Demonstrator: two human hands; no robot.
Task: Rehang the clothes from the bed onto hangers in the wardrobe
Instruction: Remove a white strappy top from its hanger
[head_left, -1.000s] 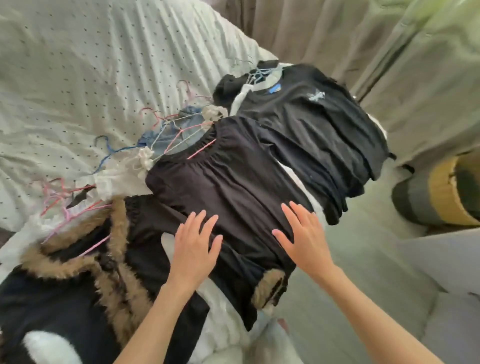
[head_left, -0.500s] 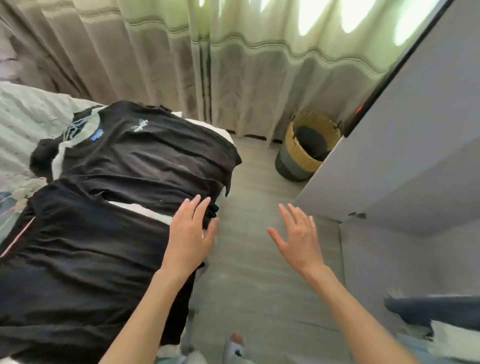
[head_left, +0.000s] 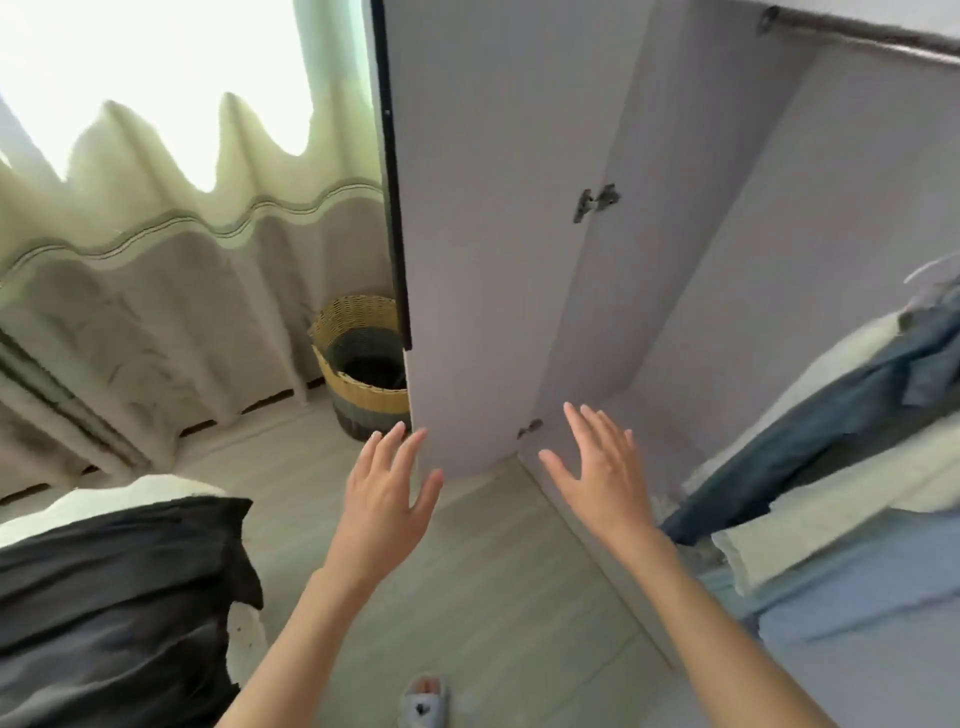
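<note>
- Left hand (head_left: 387, 499) held in the air before the pale grey wardrobe door (head_left: 493, 234), fingers straight and spread, holding nothing.
- Right hand (head_left: 602, 473) beside it, nearer the wardrobe opening, fingers likewise spread, empty.
- Black clothes (head_left: 114, 597) lie on the bed, left of the door, apart from both hands.
- Blue and white garments (head_left: 831, 441) hang inside, right of the door.
- Yellow-and-grey woven basket (head_left: 358, 364) stands just behind the door's edge.
</note>
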